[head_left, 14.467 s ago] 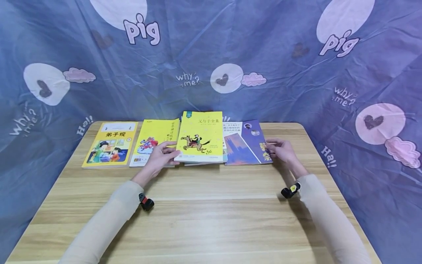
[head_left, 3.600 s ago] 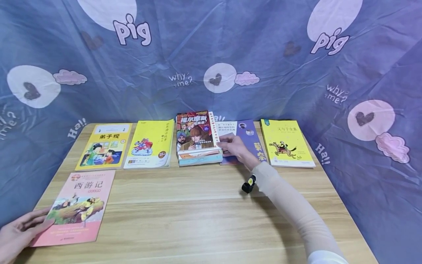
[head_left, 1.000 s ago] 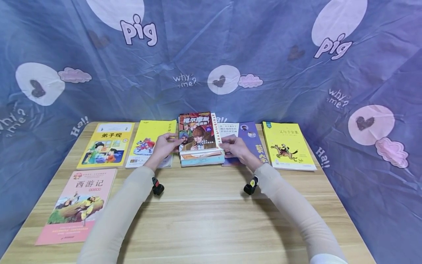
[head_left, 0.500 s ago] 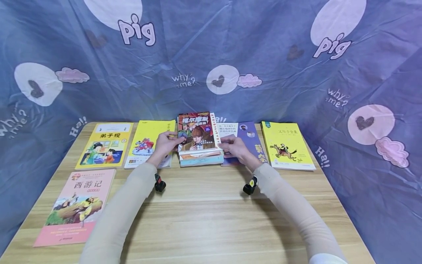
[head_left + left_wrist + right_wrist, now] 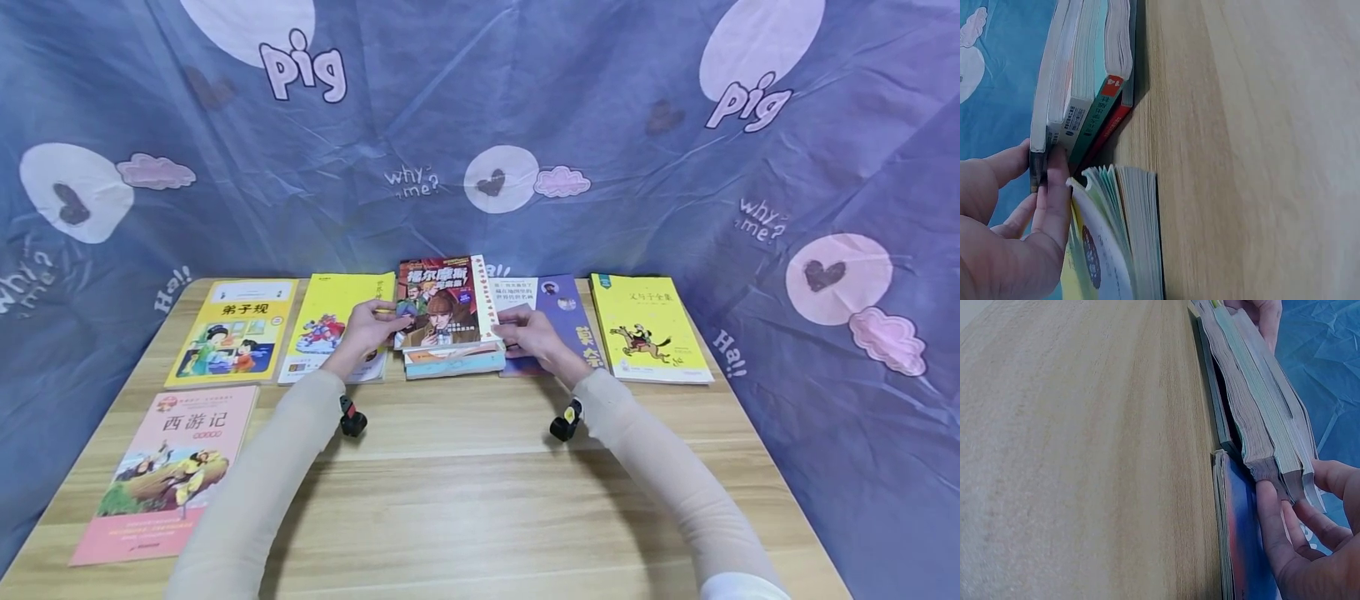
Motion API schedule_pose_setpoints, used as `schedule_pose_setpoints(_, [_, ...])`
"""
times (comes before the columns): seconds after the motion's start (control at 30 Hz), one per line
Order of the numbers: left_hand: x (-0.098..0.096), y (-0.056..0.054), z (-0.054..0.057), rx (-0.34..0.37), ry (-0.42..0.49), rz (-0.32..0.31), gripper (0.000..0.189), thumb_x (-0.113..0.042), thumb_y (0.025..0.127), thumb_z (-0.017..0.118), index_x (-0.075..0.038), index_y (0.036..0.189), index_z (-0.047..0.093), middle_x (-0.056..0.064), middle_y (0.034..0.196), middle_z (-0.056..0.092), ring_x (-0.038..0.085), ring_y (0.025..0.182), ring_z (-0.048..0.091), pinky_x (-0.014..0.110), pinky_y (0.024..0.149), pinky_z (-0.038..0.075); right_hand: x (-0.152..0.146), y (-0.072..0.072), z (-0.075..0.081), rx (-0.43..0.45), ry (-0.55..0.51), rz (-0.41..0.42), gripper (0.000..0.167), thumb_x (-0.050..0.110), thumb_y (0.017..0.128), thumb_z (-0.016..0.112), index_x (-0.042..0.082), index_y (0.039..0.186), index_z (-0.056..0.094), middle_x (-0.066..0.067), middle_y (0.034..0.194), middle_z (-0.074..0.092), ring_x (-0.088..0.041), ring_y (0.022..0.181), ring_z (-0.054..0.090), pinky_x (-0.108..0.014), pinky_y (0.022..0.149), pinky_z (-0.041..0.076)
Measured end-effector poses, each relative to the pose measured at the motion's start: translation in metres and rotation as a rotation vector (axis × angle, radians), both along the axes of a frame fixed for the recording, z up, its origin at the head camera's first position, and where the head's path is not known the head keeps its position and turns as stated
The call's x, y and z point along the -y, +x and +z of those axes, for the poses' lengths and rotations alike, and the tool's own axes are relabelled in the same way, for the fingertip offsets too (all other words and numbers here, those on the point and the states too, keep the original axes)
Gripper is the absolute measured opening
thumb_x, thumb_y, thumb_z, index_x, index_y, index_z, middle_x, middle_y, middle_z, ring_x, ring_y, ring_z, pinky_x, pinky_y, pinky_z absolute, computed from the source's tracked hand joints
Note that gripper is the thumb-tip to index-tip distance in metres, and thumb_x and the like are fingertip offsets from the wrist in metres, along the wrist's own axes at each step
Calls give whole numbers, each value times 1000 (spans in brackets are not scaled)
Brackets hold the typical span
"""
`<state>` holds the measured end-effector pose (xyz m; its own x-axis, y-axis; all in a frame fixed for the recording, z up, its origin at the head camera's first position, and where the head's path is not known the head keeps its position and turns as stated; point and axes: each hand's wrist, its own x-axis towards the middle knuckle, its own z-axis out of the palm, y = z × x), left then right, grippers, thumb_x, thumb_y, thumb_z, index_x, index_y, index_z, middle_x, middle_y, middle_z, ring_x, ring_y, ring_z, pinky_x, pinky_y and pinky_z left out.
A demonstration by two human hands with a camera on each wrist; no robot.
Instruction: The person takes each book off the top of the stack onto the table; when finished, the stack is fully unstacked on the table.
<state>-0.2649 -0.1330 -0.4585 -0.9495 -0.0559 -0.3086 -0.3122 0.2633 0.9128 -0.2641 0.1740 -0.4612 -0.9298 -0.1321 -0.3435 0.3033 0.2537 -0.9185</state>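
A low stack of books (image 5: 457, 365) stands at the middle of the table's far side. On top lies a dark red book (image 5: 442, 325) with a man in a deerstalker cap, offset to the left over a white book with a red-dotted border (image 5: 487, 300). My left hand (image 5: 367, 333) pinches the dark red book's left edge; the left wrist view shows thumb and fingers (image 5: 1057, 187) on either side of it. My right hand (image 5: 536, 336) grips the stack's right side, thumb above and fingers (image 5: 1272, 512) against the lower books' ends.
Left of the stack lie a yellow book (image 5: 322, 333) and a yellow-and-white book (image 5: 232, 333). Nearer me is a pink book (image 5: 165, 475). White and purple books (image 5: 573, 325) overlap right of the stack, beside another yellow book (image 5: 648, 329). A blue cloth (image 5: 480, 100) hangs behind.
The yellow horse-rider book went from the stack to the far right, and the pink book was laid front left. My left hand let go of it, then pulled the dark red book slightly left.
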Motion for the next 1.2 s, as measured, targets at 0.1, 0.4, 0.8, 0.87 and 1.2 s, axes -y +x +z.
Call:
schedule_pose_setpoints(0.1, [3, 3, 2, -1, -32, -23, 54, -20, 98, 77, -2, 146, 56, 21, 133, 66, 6, 69, 63, 18, 60, 57, 1, -1, 0, 2, 3, 0, 48, 14, 98, 75, 3, 143, 60, -6, 109, 71, -12, 77, 67, -29, 73, 69])
schedule_pose_setpoints(0.4, [16, 11, 6, 96, 4, -104, 66, -23, 100, 75, -3, 156, 47, 22, 150, 60, 5, 74, 67, 21, 65, 63, 0, -2, 0, 4, 6, -4, 48, 15, 98, 75, 3, 142, 60, -4, 108, 69, -12, 78, 67, -27, 72, 68])
schedule_pose_setpoints(0.8, [31, 25, 1, 95, 96, -130, 62, -17, 101, 73, -3, 154, 43, 25, 152, 55, 4, 68, 63, 18, 58, 59, 0, 0, 0, 7, 8, -3, 47, 14, 98, 75, 4, 141, 61, -5, 107, 71, -12, 78, 67, -28, 72, 68])
schedule_pose_setpoints(0.87, [33, 27, 0, 79, 94, -131, 61, -16, 102, 71, -4, 153, 42, 25, 154, 53, 5, 74, 66, 20, 61, 61, 0, 0, 0, 7, 7, 0, 47, 15, 98, 75, 4, 142, 61, -5, 108, 72, -11, 77, 68, -27, 72, 68])
schedule_pose_setpoints(1.2, [46, 43, 3, 5, 103, -155, 56, -13, 104, 67, -5, 153, 41, 15, 132, 62, 6, 83, 66, 22, 65, 60, -1, 1, 2, 5, 11, 9, 47, 17, 100, 74, 4, 143, 61, -6, 110, 73, -11, 77, 68, -27, 74, 68])
